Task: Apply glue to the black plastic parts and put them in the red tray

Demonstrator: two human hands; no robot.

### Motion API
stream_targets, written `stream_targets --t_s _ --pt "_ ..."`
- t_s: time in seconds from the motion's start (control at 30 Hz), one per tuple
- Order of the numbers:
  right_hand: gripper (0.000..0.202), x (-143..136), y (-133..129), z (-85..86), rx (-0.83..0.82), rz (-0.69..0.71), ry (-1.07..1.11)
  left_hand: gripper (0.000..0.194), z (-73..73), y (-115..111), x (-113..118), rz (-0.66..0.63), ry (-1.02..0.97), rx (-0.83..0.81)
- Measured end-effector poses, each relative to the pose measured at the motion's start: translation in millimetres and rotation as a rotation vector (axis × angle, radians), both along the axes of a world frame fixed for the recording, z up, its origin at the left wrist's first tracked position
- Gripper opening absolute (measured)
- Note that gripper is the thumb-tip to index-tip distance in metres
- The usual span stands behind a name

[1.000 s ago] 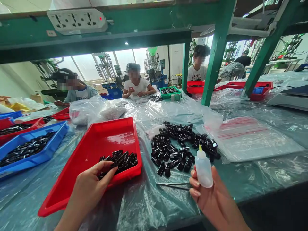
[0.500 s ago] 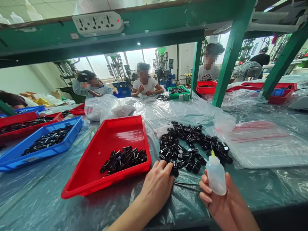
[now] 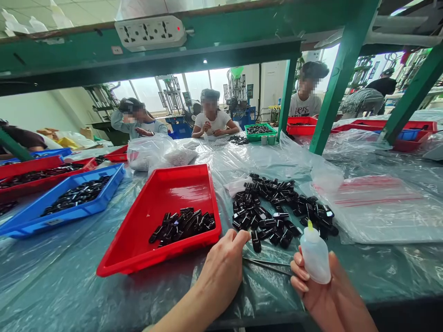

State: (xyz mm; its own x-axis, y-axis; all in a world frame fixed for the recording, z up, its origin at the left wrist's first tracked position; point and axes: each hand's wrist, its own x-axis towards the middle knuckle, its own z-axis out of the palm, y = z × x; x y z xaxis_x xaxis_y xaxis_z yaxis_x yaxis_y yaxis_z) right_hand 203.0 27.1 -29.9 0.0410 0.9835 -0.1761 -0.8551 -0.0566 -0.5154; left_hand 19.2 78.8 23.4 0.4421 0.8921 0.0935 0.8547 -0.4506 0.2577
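Note:
My left hand is closed, thumb and forefinger together, beside a black plastic piece at the near edge of the pile. Its fingertips are partly hidden, and I cannot make out anything between them. In my right hand is a small translucent squeeze bottle with a yellow tip, held nearly upright. Thin metal tweezers stretch between the two hands; whether the right fingers grip them or they lie on the sheet is unclear. Beyond both hands spreads a loose pile of glossy black pieces.
Left of my hands stands a red tray partly filled with black pieces, with a blue tray farther left. Clear plastic bags lie at the right. A green shelf frame crosses overhead. Several co-workers sit across the plastic-covered table.
My left hand has drawn slightly left, away from the black piece, which now shows fully. The right hand keeps the bottle nearly in place. The view has shifted slightly.

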Motion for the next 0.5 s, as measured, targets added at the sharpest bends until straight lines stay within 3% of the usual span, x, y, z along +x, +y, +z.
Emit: stream_targets --t_s 0.13,0.23,0.3,0.5 --pt "0.040 1.5 -4.4 3.4 -0.014 0.017 -0.039 0.018 2.9 -23.2 -19.1 -0.035 -0.332 -0.215" --pt "0.037 4.5 -7.7 2.6 -0.036 0.039 -0.077 0.037 -1.5 -37.2 -29.9 -0.023 -0.520 -0.414" --pt "0.039 6.9 -9.9 -0.7 -0.047 0.049 -0.102 0.037 -8.1 -42.5 -34.7 -0.016 -0.532 -0.381" --pt "0.045 12.7 -20.1 -9.0 -0.110 0.046 -0.215 0.008 -24.2 -43.2 -34.6 0.032 -0.540 -0.148"
